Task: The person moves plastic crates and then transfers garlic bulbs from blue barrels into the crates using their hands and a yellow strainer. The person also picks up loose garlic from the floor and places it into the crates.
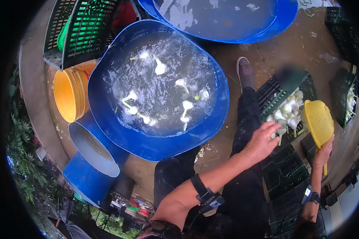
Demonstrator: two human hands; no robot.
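My right hand (324, 153) grips the handle of a yellow long-handled colander (320, 122), which is tipped over the right side of a dark crate (272, 95). White garlic bulbs (290, 108) with short green stems lie piled in that crate. Just left of the pile, my left hand (263, 140) reaches in with its fingers apart, fingertips close to the nearest bulbs. To the left stands a big blue tub (159, 148) of rippling water, where several more garlic bulbs (160, 67) float.
Another blue tub (243, 40) of water stands behind. At left are yellow buckets (70, 95), a tipped blue barrel (83, 175) and a green-and-black crate (87, 34). More dark crates (285, 173) lie at right; one (343, 93) holds bulbs. My shoe (245, 71) rests on wet floor.
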